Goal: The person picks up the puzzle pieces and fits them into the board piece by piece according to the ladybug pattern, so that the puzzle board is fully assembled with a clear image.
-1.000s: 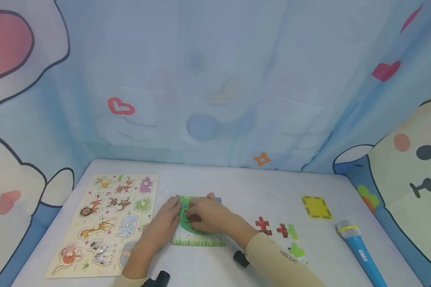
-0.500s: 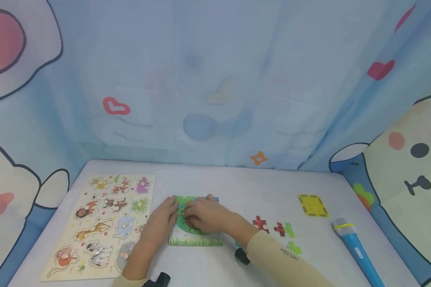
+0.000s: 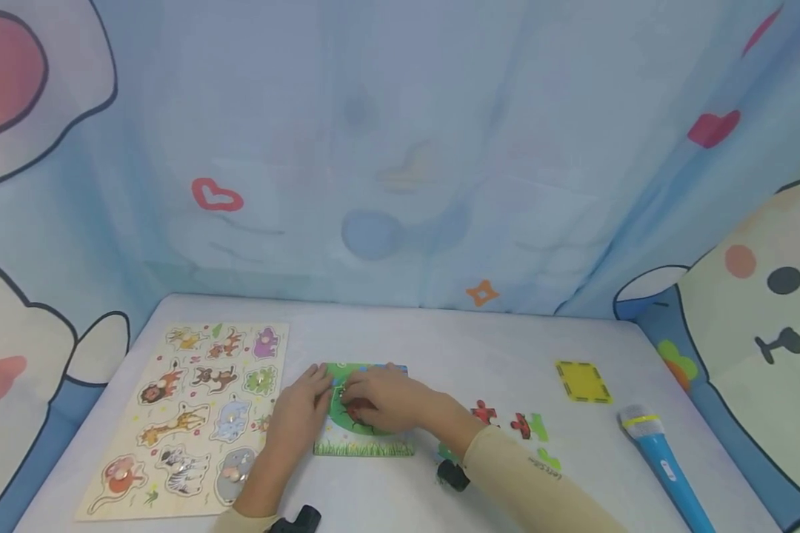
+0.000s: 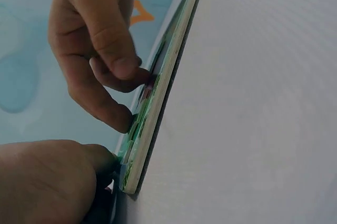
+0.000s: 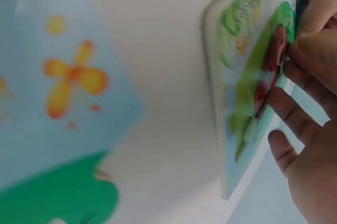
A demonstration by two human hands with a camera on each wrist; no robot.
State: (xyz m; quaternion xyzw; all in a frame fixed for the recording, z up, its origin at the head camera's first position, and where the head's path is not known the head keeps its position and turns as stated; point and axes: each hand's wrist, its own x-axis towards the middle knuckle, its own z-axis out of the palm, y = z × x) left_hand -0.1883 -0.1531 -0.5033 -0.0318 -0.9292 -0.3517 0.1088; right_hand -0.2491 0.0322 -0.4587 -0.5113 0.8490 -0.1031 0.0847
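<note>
In the head view a small jigsaw board point(image 3: 363, 449) with a printed grass border lies flat on the table, a green leaf shape at its middle. My left hand point(image 3: 300, 418) rests at the board's left edge, fingers extended along it. Over the board my right hand point(image 3: 392, 400) bends its fingers and pinches a dark red puzzle piece point(image 3: 358, 408) against the picture. The right wrist view shows my fingertips on that red ladybug-like area point(image 5: 271, 68). The back of my right hand hides the board's upper right part.
Red puzzle pieces point(image 3: 484, 412) and a green puzzle piece point(image 3: 538, 426) lie to the right, others partly under the sleeve point(image 3: 533, 488). A yellow square frame point(image 3: 583, 381) and a blue toy microphone point(image 3: 667, 466) are farther right. A wooden animal board point(image 3: 223, 403) lies left.
The head view has shifted slightly. My right fingers make only small movements over the red piece, and the right forearm covers slightly more of the loose pieces. My left hand stays at the board's edge.
</note>
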